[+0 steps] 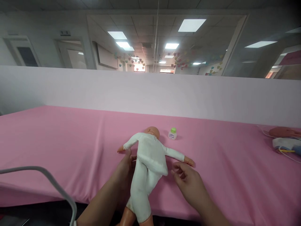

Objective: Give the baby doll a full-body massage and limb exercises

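Note:
A baby doll [151, 153] with a white cloth body lies on the pink sheet [223, 150], its bald head [154, 131] away from me. Both its arms stretch outward, and its legs cross toward the sheet's front edge. My left hand [128, 160] is at the doll's left side, just below its arm. The thumb stands apart there, while the fingers reach partly out of sight behind the body. Beside the doll's hip, on the right, my right hand [185, 175] hovers with loosely curled, parted fingers and nothing in them. A small clear bottle [172, 135] with a green cap stands right of the head.
At the far right lie a tan piece [283, 131] and a white and blue bundle [287, 144] with thin tubing. A grey curved rail [44, 172] rises at the lower left. Behind the sheet runs a low white wall [150, 94] with glass above it.

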Available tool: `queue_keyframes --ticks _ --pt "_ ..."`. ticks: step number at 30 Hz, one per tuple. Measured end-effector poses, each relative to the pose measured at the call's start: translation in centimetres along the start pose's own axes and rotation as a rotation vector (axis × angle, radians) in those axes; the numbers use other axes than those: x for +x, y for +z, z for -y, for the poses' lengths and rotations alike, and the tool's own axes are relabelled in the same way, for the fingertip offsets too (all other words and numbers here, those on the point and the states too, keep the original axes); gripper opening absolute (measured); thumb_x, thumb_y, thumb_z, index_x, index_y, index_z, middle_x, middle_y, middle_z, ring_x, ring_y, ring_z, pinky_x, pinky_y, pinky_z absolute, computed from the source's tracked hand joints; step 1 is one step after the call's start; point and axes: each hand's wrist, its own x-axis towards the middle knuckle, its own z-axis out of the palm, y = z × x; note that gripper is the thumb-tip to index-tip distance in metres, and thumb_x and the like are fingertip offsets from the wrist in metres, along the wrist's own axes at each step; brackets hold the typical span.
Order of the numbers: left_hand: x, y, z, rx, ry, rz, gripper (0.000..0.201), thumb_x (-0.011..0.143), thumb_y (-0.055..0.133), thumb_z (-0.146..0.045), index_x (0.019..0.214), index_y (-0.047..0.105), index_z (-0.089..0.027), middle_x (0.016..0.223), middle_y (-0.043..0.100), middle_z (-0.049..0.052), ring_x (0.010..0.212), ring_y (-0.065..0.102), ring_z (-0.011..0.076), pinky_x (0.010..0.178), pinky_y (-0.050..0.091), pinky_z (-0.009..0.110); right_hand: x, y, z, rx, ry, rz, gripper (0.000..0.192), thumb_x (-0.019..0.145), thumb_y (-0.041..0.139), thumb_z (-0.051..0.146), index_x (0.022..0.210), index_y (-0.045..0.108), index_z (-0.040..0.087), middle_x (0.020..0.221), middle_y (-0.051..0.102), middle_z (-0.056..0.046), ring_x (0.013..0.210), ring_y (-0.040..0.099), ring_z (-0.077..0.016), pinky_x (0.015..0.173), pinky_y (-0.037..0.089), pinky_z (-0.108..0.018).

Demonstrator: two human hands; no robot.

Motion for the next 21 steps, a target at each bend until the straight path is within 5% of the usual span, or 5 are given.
queue_keyframes --ticks 3,7,10,21 --pt "-2.7 -0.6 1.3 -0.018 -0.110 0.036 0.065 0.086 0.062 -0.073 0.112 0.074 -0.014 0.108 0.077 0.017 0.110 0.072 0.0387 0.087 0.060 0.043 -2.9 1.1 0.2 0.315 0.136 0.181 0.028 0.092 0.067 0.048 0.112 0.070 0.028 0.098 0.073 -0.005 0.091 0.069 -0.0272 0.083 0.055 -0.042" --pt "-4.6 -0.2 2.5 0.084 -0.006 0.134 0.054 0.084 0.076 -0.052 0.121 0.069 -0.013 0.105 0.077 0.014 0.094 0.073 0.0324 0.080 0.057 0.039 -4.5 2.6 1.0 0.833 0.333 0.405 0.051 0.091 0.072 0.051 0.136 0.060 0.029 0.124 0.071 -0.007 0.113 0.069 -0.0265 0.103 0.051 -0.044" --pt "-5.0 1.1 2.7 0.052 -0.009 0.140 0.054 0.080 0.081 -0.039 0.125 0.065 -0.012 0.107 0.077 0.016 0.091 0.073 0.0308 0.081 0.055 0.040 -4.7 3.5 2.4 1.060 0.350 0.501 0.047 0.092 0.072 0.046 0.134 0.062 0.025 0.135 0.069 -0.009 0.123 0.066 -0.0272 0.113 0.045 -0.046" --pt "-3.7 2.8 3.4 -0.287 -0.211 0.161 0.048 0.077 0.067 -0.028 0.120 0.067 -0.007 0.111 0.076 0.021 0.108 0.072 0.0385 0.094 0.055 0.048 -3.6 5.5 3.2 0.989 0.286 0.228 0.072 0.081 0.082 0.041 0.142 0.048 0.025 0.129 0.070 -0.011 0.122 0.066 -0.0334 0.107 0.050 -0.050"
